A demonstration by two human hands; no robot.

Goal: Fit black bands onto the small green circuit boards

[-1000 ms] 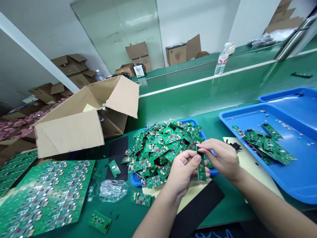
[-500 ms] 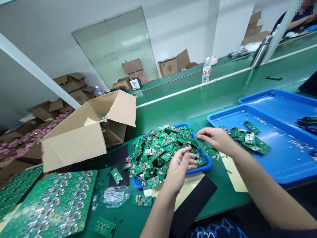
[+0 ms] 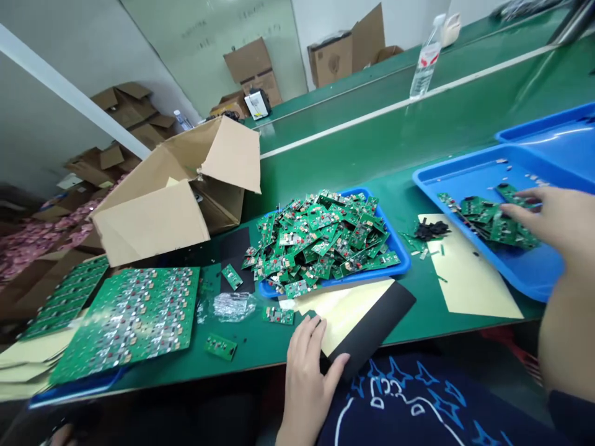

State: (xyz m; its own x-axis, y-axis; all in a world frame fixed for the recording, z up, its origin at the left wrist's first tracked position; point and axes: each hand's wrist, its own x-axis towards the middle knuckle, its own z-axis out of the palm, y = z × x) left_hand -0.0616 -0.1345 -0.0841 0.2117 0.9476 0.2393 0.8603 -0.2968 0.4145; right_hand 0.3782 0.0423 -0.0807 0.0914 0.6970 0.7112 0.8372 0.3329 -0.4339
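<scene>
My left hand [image 3: 307, 367] is at the table's front edge with its fingers apart, beside a cream sheet [image 3: 353, 303] with a black strip [image 3: 379, 331]. Nothing shows in that hand. Over the right-hand blue tray [image 3: 430, 176], my right hand [image 3: 553, 217] is open, its fingertips at a small pile of green circuit boards [image 3: 483, 217]. Whether they touch a board I cannot tell. Between my hands, a second blue tray [image 3: 400, 266] bears a high heap of small circuit boards [image 3: 320, 235].
Large uncut board panels [image 3: 134, 316] lie at left, near an open carton [image 3: 153, 217]. A clear plastic bag [image 3: 232, 306] and loose boards [image 3: 220, 347] lie in front. Black scraps [image 3: 432, 230] sit between the trays. A water bottle [image 3: 425, 62] stands behind.
My left hand has drawn back from the heaped tray to the table edge. My right hand has moved right, over the boards in the other tray. The view has tipped down.
</scene>
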